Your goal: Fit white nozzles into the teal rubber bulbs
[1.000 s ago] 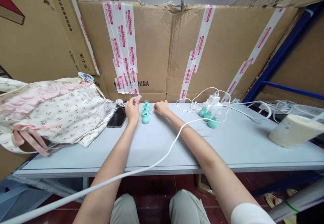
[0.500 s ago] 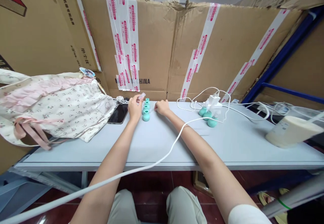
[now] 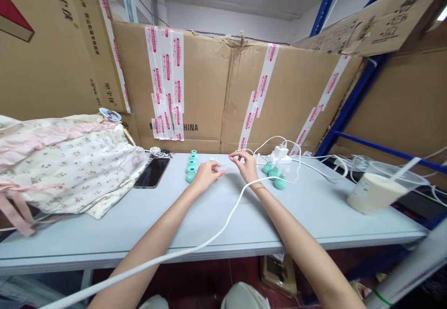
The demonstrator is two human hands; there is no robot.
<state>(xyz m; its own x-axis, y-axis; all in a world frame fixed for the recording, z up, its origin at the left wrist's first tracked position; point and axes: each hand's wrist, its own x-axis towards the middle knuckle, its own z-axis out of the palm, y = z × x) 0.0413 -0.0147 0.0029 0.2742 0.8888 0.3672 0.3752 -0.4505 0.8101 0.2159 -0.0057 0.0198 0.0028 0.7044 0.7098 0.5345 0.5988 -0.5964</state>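
**Left hand (image 3: 205, 176) and right hand (image 3: 247, 165) face each other above the counter (image 3: 324, 216)**

In the head view, a blurred clear piece (image 3: 226, 168) shows between the 2 hands, close to the left fingertips. The left fingers are curled toward it, but I cannot tell whether they are clamped on it. The right thumb and forefinger point inward with their tips close together; whether they pinch anything is too small to tell.

Just left of the left hand, a row of 4 small green bottles (image 3: 191, 175) stands on the counter, running away from the person, mouths uncovered. To the right of the right hand, 3 more green pieces (image 3: 280, 183) sit clustered against white plugs (image 3: 281, 160). A white cable (image 3: 233, 213) passes across the right wrist and sweeps down to the lower left.

A dark phone (image 3: 152, 173) lies left of the row, beside a flowered bag (image 3: 84, 160). A clear cup (image 3: 373, 192) of beige contents stands toward the right end. Behind everything rises a taped cardboard panel (image 3: 206, 81).
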